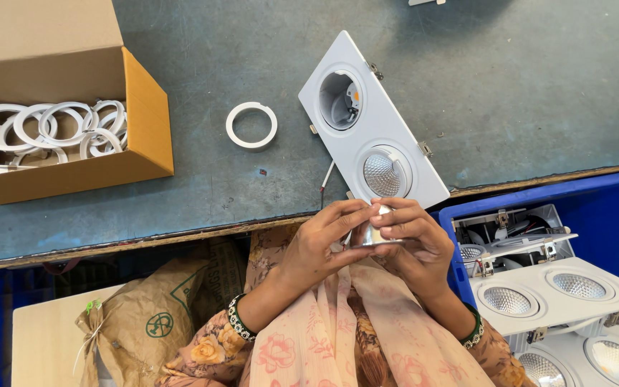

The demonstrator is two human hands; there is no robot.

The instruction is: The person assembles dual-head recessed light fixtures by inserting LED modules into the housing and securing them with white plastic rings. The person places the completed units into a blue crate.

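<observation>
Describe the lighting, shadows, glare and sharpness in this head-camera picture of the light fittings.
Head view: even, soft daylight; a faint broad shadow lies on the table at upper right. The shiny reflector cup between the left hand and right hand glints brightly. The white fitting and loose ring look sharp; no obvious motion blur.

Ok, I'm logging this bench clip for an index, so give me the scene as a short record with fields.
left hand: pinches a small shiny reflector cup from its left side
right hand: grips the same cup from the right
twin downlight housing: white, on the grey table, one socket empty, one fitted with a reflector
loose white ring: on the table, left of the housing
cardboard box: holds more white rings
blue crate: stacked twin downlights at right
</observation>
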